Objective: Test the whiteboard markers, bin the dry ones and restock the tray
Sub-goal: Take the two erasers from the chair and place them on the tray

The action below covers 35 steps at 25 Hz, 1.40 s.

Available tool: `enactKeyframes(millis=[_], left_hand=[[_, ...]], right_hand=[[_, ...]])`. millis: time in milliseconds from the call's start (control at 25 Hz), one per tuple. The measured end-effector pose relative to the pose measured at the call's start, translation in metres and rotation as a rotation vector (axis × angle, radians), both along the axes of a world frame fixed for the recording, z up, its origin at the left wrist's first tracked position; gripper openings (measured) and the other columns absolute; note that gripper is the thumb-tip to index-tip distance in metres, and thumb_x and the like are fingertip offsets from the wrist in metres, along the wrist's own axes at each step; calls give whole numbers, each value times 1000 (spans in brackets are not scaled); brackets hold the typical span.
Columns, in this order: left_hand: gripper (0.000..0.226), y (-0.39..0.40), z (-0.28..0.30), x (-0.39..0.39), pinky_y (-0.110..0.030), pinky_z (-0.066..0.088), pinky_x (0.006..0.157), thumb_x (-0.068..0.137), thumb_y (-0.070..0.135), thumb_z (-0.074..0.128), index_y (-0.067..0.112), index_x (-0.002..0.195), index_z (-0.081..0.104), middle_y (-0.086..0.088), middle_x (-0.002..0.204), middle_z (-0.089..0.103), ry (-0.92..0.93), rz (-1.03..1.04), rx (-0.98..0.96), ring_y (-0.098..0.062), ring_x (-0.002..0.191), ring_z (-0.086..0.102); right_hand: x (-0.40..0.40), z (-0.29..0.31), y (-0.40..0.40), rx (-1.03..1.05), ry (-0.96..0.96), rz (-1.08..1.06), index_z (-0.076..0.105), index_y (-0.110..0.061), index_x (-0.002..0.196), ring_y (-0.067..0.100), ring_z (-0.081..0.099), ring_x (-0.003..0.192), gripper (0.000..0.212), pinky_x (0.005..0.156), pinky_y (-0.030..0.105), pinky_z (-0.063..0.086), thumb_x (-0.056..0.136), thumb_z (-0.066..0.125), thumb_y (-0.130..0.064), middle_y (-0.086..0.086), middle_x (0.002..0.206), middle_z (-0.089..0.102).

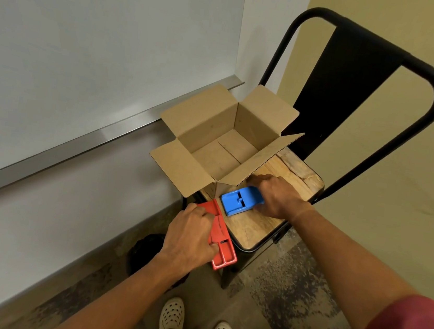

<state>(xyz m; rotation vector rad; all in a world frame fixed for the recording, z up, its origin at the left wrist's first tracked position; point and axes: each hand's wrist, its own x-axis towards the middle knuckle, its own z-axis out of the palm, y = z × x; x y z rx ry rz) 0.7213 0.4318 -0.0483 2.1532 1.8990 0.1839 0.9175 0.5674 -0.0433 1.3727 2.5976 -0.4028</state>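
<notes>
From the head view, the person is standing over a chair (302, 174) with a wooden seat, which is serving as the worktop beside the whiteboard (89, 39). The left hand (190, 239) is curling round a red plastic holder (222, 255) that is hanging partly past the seat's front corner. The right hand (275, 196) is gripping the far end of a blue plastic holder (236, 201) that is lying flat on the seat, just in front of an open cardboard box (226, 143). The box is showing only its bare bottom. No markers are showing anywhere, and the metal tray (104, 134) under the whiteboard is looking bare where it is visible. A dark bin (145, 251) is sitting on the floor below the left hand.

Both holders are looking like stiff, light moulded plastic, smooth enough to slip, so pinching them across the narrow sides near the middle is probably the safest hold. The red one is likely needing support, since it is overhanging the edge.
</notes>
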Motion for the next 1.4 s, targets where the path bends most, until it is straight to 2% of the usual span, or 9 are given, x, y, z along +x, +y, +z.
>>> enactKeyframes(millis=[240,400,560,720,800,880,960,1280,1400], left_hand=[[32,-4,4,-2,-22,43,71,71,50,66,27,80,46,10,82,49,-40,73,-33,-8,87,46],[30,-11,13,-8,-21,37,65,69,46,67,28,74,43,11,78,47,-48,110,-26,-9,84,45],[27,-23,25,-18,-19,32,61,71,45,69,27,78,49,10,80,50,-76,162,-14,-6,82,42],[25,-41,38,-32,-11,24,54,73,40,70,21,86,60,11,77,48,-125,248,20,-7,84,42],[29,-50,42,-40,-12,27,54,72,40,69,18,91,63,8,81,52,-114,290,30,-9,87,43],[34,-59,46,-50,-19,33,57,71,41,69,17,94,64,7,83,53,-91,347,42,-9,88,43],[34,-71,53,-60,-21,32,59,70,41,70,17,94,63,8,81,50,-85,413,53,-8,86,41],[31,-131,71,-126,-26,36,60,67,48,70,22,74,54,9,74,50,-78,694,97,-13,84,44],[32,-157,79,-164,-26,37,61,70,47,73,21,81,58,9,73,49,-94,800,155,-13,85,44]], right_hand=[[-1,6,-11,-52,38,-36,57,-23,119,19,59,96,51,79,31,52,73,77,-35,-2,110,59],[-5,15,-24,-26,61,-39,57,-24,119,16,56,93,52,74,24,45,74,77,-39,-2,110,56],[-13,26,-42,-7,58,-12,57,-23,121,11,51,90,52,72,22,40,76,75,-42,-2,109,57],[-27,36,-63,3,71,33,59,-24,117,10,54,88,52,72,24,47,73,74,-47,-5,103,61],[-38,40,-73,10,76,59,59,-24,115,11,52,86,51,71,26,48,73,72,-50,-6,99,58],[-50,45,-81,16,86,85,58,-24,116,12,52,86,52,72,27,49,73,71,-52,-6,98,56],[-66,51,-88,29,91,119,58,-24,117,12,53,87,54,74,28,49,73,70,-52,-5,99,57],[-159,80,-125,104,84,282,62,-22,112,19,58,87,54,72,38,54,69,69,-54,-3,99,58],[-203,92,-141,120,110,342,61,-21,118,19,57,88,56,73,36,53,72,70,-51,-1,102,58]])
